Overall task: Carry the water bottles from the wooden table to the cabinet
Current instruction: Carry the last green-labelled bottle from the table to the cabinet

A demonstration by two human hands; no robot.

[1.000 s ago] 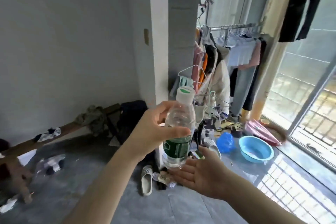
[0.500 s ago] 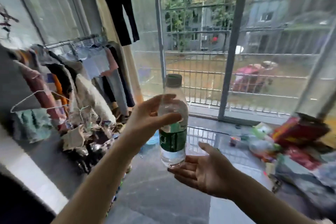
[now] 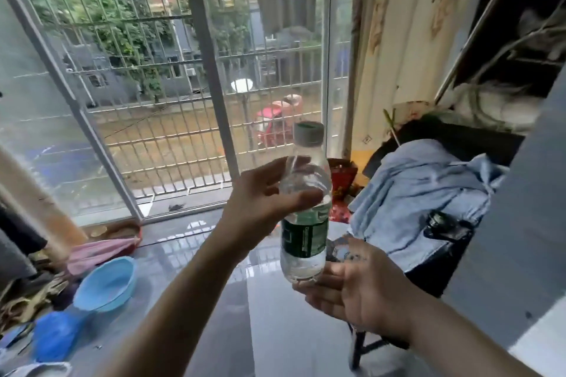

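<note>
My left hand held the water bottle upright in mid-air, fingers curled around its upper body. My right hand lay palm-up, fingers spread, touching the bottle's base.

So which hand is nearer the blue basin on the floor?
The left. The left hand grips the bottle, up and right of the blue basin; the right hand is open under the bottle, farther right.
</note>
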